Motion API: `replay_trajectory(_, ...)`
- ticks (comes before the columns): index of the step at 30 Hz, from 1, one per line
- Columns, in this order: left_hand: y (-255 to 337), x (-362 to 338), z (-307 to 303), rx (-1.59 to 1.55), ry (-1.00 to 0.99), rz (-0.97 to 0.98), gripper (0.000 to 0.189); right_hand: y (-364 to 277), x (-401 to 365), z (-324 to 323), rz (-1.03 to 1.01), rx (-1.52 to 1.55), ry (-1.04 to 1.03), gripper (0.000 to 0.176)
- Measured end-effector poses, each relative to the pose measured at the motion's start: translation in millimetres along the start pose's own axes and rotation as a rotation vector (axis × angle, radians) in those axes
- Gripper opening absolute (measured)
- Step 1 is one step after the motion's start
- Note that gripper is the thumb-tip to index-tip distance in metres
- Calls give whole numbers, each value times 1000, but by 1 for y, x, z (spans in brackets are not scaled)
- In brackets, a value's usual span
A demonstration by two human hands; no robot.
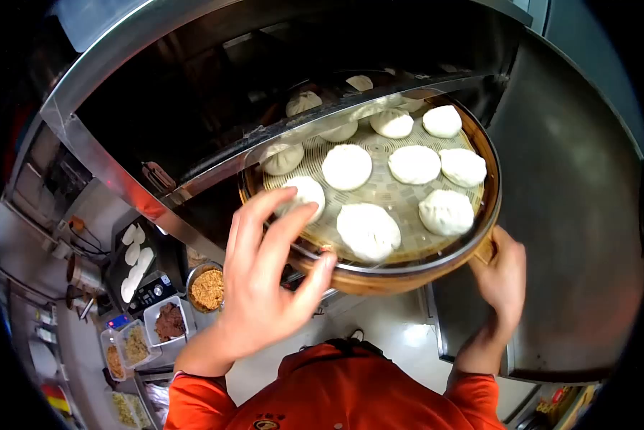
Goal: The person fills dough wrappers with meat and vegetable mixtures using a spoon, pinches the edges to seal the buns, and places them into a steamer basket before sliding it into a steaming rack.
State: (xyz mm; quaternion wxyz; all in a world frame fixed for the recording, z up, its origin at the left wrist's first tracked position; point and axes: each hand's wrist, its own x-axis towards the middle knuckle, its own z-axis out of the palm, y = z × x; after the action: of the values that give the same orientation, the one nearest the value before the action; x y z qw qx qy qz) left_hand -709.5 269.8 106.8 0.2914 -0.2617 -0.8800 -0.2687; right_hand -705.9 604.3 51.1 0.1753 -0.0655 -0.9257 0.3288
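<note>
A round bamboo steamer (383,283) sits tilted in front of me, filled with several white steamed buns (347,167) on a ridged pale mat. My right hand (505,276) is closed around the steamer's side at the lower right. Over the left rim, my left hand (272,272) has its fingers spread, with two fingertips right at a bun (305,198) and the thumb by the near rim. The steamer's far left part lies under a shiny metal edge (365,111).
A dark glossy panel (193,86) behind the steamer mirrors some buns. To the right is a wide grey metal surface (565,215). Lower left hold a bowl of orange-brown filling (207,289), a tub of dark red-brown filling (169,322) and white dough pieces (132,254) on a black surface.
</note>
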Motion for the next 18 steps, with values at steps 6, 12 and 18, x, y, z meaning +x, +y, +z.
replay_trajectory(6, -3, 31, -3, -139, -389, -148, 44, 12, -29, -22, 46, 36, 18, 22)
replay_trajectory(12, -8, 46, -3, -145, -458, -143, 46, 9, -31, -27, 55, 91, 20, 22)
replay_trajectory(18, -3, 47, -3, -129, -457, -219, 48, 10, -32, -30, 82, 98, 15, 21)
